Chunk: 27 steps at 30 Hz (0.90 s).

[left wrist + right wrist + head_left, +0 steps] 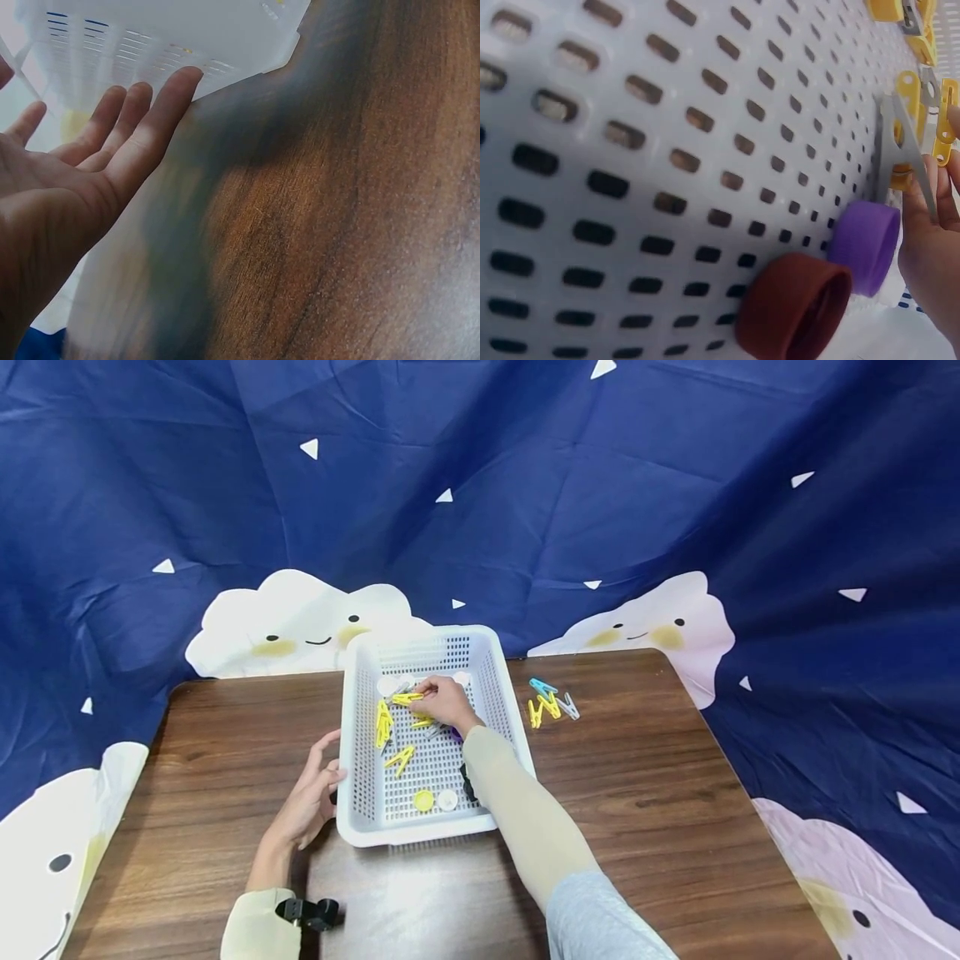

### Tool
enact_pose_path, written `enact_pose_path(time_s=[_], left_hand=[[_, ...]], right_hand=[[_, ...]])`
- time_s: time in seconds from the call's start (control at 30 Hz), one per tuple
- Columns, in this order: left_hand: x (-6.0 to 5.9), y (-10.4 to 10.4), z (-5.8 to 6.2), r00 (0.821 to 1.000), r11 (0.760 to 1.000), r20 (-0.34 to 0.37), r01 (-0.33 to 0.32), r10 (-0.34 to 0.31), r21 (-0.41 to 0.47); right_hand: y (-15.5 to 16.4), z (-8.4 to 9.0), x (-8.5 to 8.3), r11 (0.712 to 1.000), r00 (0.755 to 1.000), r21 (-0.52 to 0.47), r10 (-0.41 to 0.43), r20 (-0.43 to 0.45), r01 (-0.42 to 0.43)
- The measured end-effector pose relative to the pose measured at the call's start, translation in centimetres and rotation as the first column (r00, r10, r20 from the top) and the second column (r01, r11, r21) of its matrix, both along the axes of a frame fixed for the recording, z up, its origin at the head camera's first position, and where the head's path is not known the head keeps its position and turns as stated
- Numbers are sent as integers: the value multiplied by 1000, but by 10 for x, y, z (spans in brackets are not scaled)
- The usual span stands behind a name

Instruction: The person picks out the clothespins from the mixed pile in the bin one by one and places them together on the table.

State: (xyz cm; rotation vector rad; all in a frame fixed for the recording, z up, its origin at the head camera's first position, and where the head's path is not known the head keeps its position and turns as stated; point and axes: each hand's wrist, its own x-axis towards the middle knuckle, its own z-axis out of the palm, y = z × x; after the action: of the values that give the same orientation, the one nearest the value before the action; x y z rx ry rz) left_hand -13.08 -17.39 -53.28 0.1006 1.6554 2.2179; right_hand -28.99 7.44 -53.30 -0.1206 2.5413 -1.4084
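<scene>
- Yellow plastic clothes peg (pixel 407 698) sits at the far end of the white perforated plastic basket (pixel 360 752), pinched at its tip by the right hand (pixel 447 700); fingers curled onto it.
- Right wrist view: fingers (pixel 939 196) close round a grey peg (pixel 907 150) w/ yellow pegs (pixel 919 112) right behind it, all lying on the basket floor.
- Left hand (pixel 309 799) is spread, palm towards the basket's left wall, fingertips touching it near the front corner; holds nothing. Left wrist view: straight fingers (pixel 161 112) against the white wall (pixel 187 37).
- Basket stands mid brown wood-grain surface (pixel 675 793), long axis running away from the person.
- More in the basket: yellow pegs along the left side (pixel 383 723) & mid (pixel 401 758), a yellow round cap (pixel 423 800) & a white round cap (pixel 447 799) near the front wall, white discs at the far end (pixel 387 685).
- Purple cap (pixel 864 244) & dark red-brown cap (pixel 795 306) lie side by side, touching, just beside the right hand; the forearm in its beige sleeve (pixel 525 814) crosses the basket's right rim and hides that side in the head view.
- Outside, right of the basket: small heap of pegs on the surface, blue (pixel 542 686), yellow (pixel 543 707), grey (pixel 568 705), well apart from both hands.
- Dark blue cloth w/ cloud faces (pixel 300 627) hangs behind and round the surface.
</scene>
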Motion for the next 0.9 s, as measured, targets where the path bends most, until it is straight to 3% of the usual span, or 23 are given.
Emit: enact_pose_path(time_s=[0.53,0.9], left_hand=[[1,1,0,1000,1000,1,-5,5,-5],[1,1,1,1000,1000,3,-1,1,1]], right_hand=[[13,28,0,995,998,-85,39,-58,-44],[15,39,4,989,995,-151,-7,-104,-8]])
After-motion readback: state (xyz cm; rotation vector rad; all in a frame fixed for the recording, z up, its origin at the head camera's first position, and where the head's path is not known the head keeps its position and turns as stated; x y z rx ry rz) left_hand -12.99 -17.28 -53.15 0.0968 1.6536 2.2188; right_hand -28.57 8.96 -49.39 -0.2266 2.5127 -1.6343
